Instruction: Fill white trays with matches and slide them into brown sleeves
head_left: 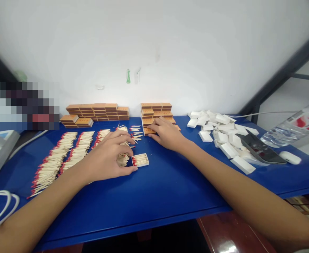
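Note:
The thumb and fingers of my left hand (107, 154) curve around the left end of a small white matchbox tray (144, 164), gripping its two long sides. Matches with red heads lie inside it, heads to the left. At the front of a stepped stack, my right hand (167, 133) pinches an orange-brown matchbox sleeve (147, 132), thumb in front and fingers over the top. More matchbox sleeves (159, 105) rise behind it. Loose matches (136, 135) are scattered between my hands, and a small heap of them (123, 161) is partly hidden under my left hand.
Rows of matches (49, 165) cover the left of the blue table (154, 200). Stacked matchboxes (96, 110) line the wall. A pile of white trays (223, 130), a phone (262, 149), a white earphone case (290, 157) and a plastic bottle (289, 126) are at right.

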`<state>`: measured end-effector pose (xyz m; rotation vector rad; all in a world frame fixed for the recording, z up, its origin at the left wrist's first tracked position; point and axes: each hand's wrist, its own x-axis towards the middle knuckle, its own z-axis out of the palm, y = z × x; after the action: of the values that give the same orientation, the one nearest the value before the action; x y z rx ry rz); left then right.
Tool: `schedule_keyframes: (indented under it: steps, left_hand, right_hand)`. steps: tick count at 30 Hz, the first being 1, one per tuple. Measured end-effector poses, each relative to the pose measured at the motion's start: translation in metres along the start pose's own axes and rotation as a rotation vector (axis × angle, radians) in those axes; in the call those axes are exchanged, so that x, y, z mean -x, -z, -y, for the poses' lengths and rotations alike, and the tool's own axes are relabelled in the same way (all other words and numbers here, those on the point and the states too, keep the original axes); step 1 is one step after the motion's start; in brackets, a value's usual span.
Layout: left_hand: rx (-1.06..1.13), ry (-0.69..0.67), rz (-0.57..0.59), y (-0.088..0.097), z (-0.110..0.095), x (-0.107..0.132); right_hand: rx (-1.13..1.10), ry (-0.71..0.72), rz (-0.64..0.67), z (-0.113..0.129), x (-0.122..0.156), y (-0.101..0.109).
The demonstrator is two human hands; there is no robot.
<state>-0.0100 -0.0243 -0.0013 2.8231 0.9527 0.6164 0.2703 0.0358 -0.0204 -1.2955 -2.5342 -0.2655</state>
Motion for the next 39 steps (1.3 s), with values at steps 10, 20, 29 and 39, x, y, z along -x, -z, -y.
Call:
schedule_keyframes:
  steps: [10, 20, 29, 39]
  left_hand:
    - [0.021, -0.007, -0.02, 0.0, -0.001, 0.0]
    - [0.011, -0.012, -0.018, 0.001, -0.001, 0.0]
    - [0.008, -0.003, -0.007, 0.001, -0.002, 0.0]
    - [0.053, 0.037, 0.031, 0.002, -0.002, 0.0]
  right_hand:
    - [-0.146, -0.069, 0.046, -0.029, 0.014, 0.044]
    - [-0.141, -0.123, 0.183, -0.044, 0.016, 0.035]
    - [-0.141, -0.187, 0.082, -0.055, 0.014, 0.036]
    - [-0.012, -0.514, 0.337, -0.066, 0.025, 0.046]
